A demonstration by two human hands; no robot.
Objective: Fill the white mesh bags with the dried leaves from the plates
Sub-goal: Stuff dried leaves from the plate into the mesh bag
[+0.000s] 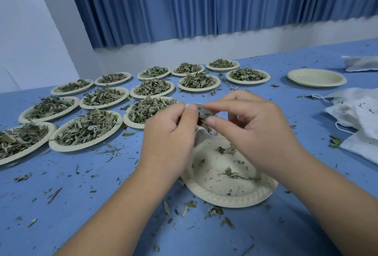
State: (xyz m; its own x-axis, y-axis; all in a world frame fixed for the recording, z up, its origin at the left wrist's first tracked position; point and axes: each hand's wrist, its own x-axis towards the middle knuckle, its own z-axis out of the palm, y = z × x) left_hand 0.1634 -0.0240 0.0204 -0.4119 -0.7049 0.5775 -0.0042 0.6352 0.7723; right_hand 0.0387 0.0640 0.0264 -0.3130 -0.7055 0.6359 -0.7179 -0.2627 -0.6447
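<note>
Both the left hand [169, 130] and right hand [251, 124] hold the bag [204, 136] just above the plate [225, 196], fingers [191, 112] pinching its mouth. Hold it wide, push leaves [202, 120] down gently, stay over the plate.

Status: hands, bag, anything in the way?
Left hand and right hand both pinch the white mesh bag, dried leaves inside. Nearly emptied plate beneath. Nothing in the way.
</note>
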